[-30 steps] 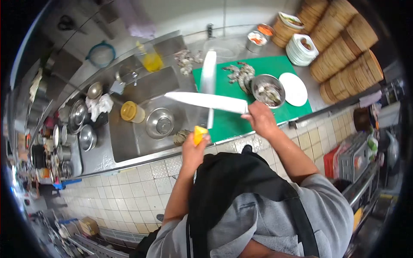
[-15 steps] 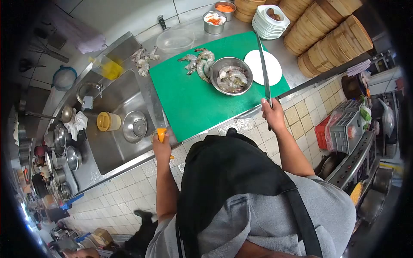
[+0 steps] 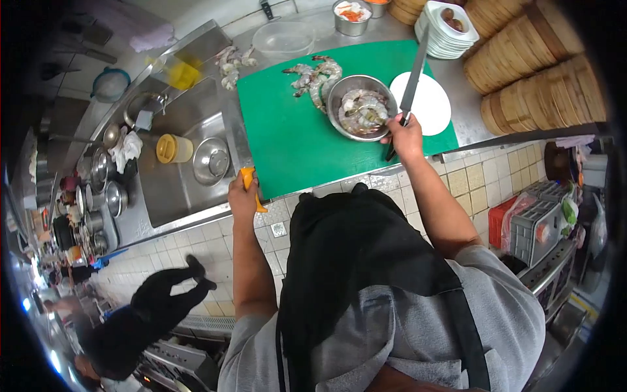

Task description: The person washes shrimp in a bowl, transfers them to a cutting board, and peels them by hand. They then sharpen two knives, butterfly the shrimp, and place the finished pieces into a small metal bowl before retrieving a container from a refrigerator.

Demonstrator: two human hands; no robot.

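My right hand (image 3: 406, 138) is closed round the black handle of a long knife (image 3: 415, 78), its blade pointing away over a white plate (image 3: 432, 104). That hand is at the near right rim of a metal bowl (image 3: 333, 108) of shrimp (image 3: 362, 112). The bowl sits on a green cutting board (image 3: 281, 153), with more shrimp (image 3: 320, 81) beside it. My left hand (image 3: 243, 196) is wrapped round an orange handle (image 3: 247, 175) at the counter edge, left of the board. What that handle belongs to is hard to make out.
Left of the board is a sink (image 3: 176, 196) with a yellow-lidded container (image 3: 174, 149) and a metal bowl (image 3: 211, 161). Stacked white dishes (image 3: 444, 39) and bamboo steamers (image 3: 542, 98) stand at the back right. Another person (image 3: 144, 313) is at the lower left.
My right hand has moved left with the knife, up to the bowl's rim. My left hand still holds the orange handle. The other person has come further into view.
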